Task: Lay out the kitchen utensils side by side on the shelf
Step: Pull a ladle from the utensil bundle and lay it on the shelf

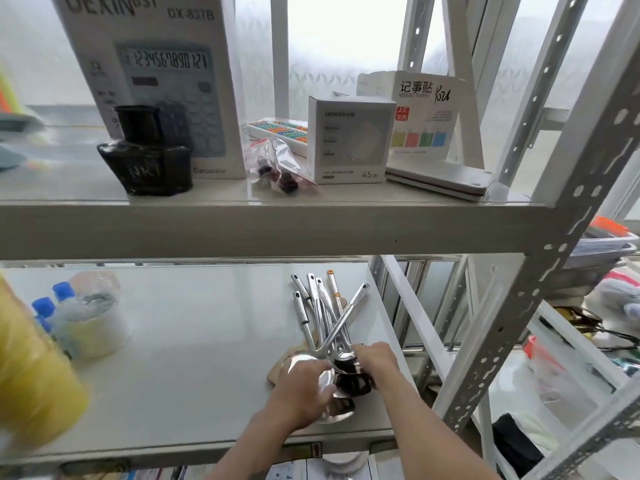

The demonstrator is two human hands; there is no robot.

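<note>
On the upper shelf you can read "DX-837B", "Calculator" and a display printed "123456789012" on the tall calculator box (152, 81). The small white box (349, 140) says "45w". The memo pad pack (424, 112) reads "MEMO PAPER". The ink bottle (145, 161) seems to say "INK".

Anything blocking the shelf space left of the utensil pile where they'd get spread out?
Nothing visible. Both the left hand and right hand are already on the bunched utensils. The lower shelf is bare to their left until the tape rolls and blue-capped bottles at the far left.
</note>
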